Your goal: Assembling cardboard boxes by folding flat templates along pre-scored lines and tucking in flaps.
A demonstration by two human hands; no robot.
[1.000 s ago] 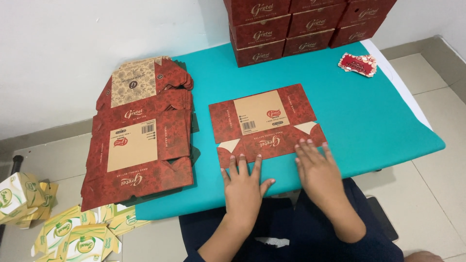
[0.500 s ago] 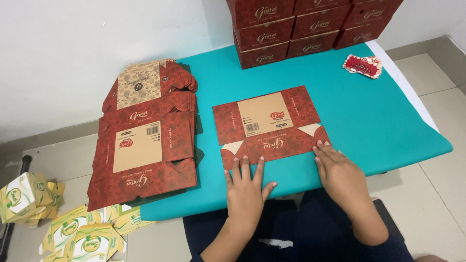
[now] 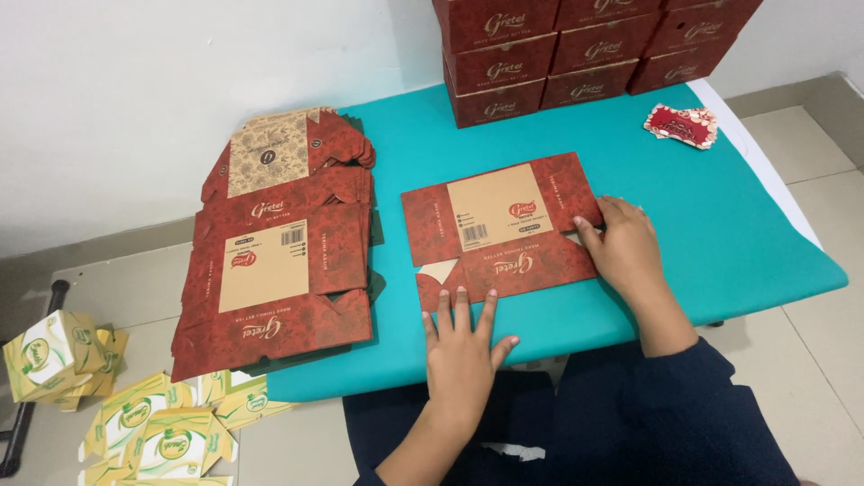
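- The person is pressing a flat red carton blank [image 3: 500,236] down on the teal tabletop [image 3: 720,243]; judging by the hands, the step in hand is creasing or flattening the blank along its fold lines before it is shaped.
- The left hand [image 3: 461,344] is lying palm down with fingers spread, its fingertips resting on the near edge of the blank; its grip is released, holding nothing.
- The right hand [image 3: 625,247] is lying flat over the blank's right edge, fingers pressing near the side flap; its grip is likewise released, nothing clasped.
- The blank is sitting near the middle of the tabletop, printed side up, with a tan panel in its centre.
- The next move probably calls for getting fingertips under a flap and lifting it along the crease while the other hand is pinning the rest flat.
- A stack of unfolded red blanks [image 3: 279,261] is lying at the tabletop's left end, overhanging it.
- Finished red boxes [image 3: 585,54] are standing stacked at the far edge against the white wall.
- A small red card [image 3: 681,124] is lying at the far right.
- Yellow-green cartons [image 3: 117,396] are lying scattered on the tiled floor at left.
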